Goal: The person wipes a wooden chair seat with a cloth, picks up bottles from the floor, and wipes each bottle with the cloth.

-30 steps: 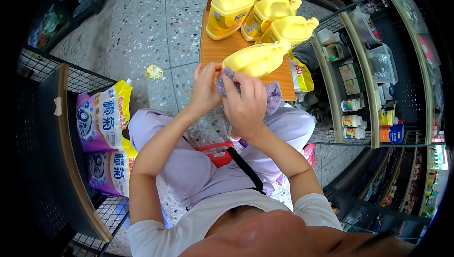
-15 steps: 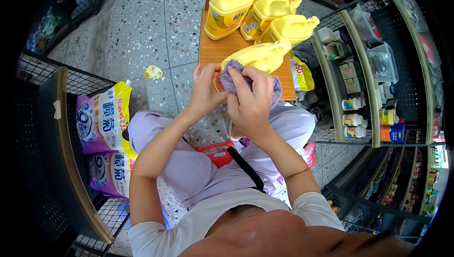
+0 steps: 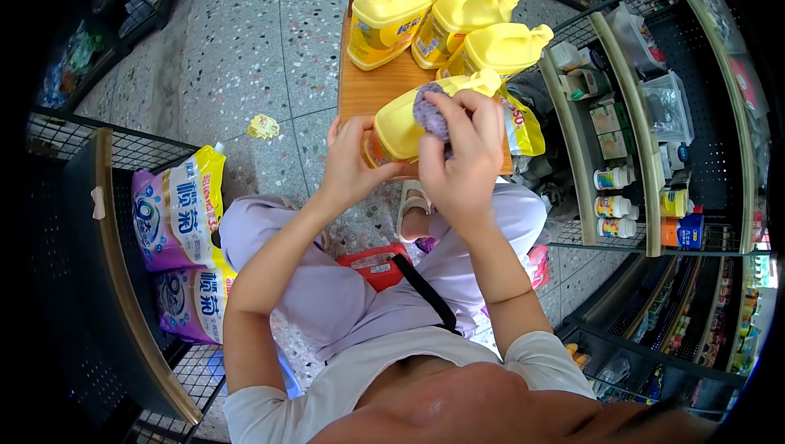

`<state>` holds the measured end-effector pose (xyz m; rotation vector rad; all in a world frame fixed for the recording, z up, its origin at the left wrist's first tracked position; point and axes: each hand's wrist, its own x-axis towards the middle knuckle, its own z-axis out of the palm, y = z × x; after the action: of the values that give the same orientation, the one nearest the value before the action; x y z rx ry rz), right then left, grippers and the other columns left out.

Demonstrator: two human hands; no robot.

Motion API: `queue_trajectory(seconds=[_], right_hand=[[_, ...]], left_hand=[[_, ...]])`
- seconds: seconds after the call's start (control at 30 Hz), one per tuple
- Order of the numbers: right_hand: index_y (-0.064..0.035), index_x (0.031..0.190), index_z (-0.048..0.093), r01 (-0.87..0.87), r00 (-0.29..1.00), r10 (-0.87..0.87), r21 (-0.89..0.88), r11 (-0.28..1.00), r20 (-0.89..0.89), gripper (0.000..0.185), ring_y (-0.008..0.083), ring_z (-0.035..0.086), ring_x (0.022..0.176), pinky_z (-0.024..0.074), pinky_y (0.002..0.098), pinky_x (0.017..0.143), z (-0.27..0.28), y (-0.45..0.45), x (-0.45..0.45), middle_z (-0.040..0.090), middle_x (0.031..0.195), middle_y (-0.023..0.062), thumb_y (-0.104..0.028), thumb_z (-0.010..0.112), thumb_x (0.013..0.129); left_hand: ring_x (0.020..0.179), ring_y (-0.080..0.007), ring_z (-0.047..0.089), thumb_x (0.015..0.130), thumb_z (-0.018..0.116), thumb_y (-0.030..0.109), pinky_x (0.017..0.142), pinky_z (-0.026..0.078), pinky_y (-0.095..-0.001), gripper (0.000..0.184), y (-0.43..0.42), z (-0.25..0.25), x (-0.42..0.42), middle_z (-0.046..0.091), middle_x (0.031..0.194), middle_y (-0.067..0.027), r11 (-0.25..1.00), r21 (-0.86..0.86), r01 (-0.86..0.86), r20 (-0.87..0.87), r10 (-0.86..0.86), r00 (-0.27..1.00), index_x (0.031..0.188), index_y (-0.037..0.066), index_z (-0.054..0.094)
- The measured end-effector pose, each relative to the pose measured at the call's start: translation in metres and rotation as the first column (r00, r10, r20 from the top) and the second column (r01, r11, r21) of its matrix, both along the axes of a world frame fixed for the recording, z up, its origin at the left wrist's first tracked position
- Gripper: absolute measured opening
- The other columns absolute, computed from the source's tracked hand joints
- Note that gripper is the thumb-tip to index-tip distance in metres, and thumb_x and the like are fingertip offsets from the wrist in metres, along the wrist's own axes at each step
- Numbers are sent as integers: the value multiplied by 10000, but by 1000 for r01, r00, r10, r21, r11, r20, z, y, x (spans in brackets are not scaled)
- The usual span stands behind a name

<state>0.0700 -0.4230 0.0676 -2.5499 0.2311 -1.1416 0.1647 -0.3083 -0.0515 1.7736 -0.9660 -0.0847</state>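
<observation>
Starting left with two plump, glossy purple-and-white pouches (image 3: 181,215), one stacked above the other, beside speckled terrazzo floor (image 3: 233,68). Curling the left hand (image 3: 350,162) around the labelled lower end of a smooth yellow plastic jug (image 3: 398,127), tilted over the front of a varnished wooden chair seat (image 3: 360,92). Pinching a nubby, bunched purple cloth (image 3: 431,112) in the right hand (image 3: 464,154), against the jug's side. Noting three matching handled jugs (image 3: 462,23) upright behind, then small cylindrical white bottles (image 3: 613,205) on wood-edged shelving (image 3: 572,154) at right.
</observation>
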Motion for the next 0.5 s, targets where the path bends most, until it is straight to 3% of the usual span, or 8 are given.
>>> queue_trajectory(seconds=[0.4, 0.5], right_hand=[[46, 1005, 655, 70, 995, -77, 91, 993, 67, 321, 341, 534, 879, 448, 418, 805, -8, -21, 3, 569, 962, 174, 33, 581, 693], [52, 1013, 649, 82, 995, -90, 181, 980, 38, 319, 350, 532, 887, 446, 420, 818, -12, -28, 1, 571, 966, 184, 38, 575, 703]], left_hand=[[1073, -307, 571, 630, 858, 295, 1123, 222, -534, 622, 2, 8, -1, 622, 1057, -99, 1000, 29, -10, 16, 10, 1000, 1111, 43, 556], [1092, -310, 561, 632, 859, 297, 1124, 219, -536, 626, 2, 11, -2, 619, 1064, -103, 999, 39, -16, 20, 16, 1000, 1117, 39, 558]])
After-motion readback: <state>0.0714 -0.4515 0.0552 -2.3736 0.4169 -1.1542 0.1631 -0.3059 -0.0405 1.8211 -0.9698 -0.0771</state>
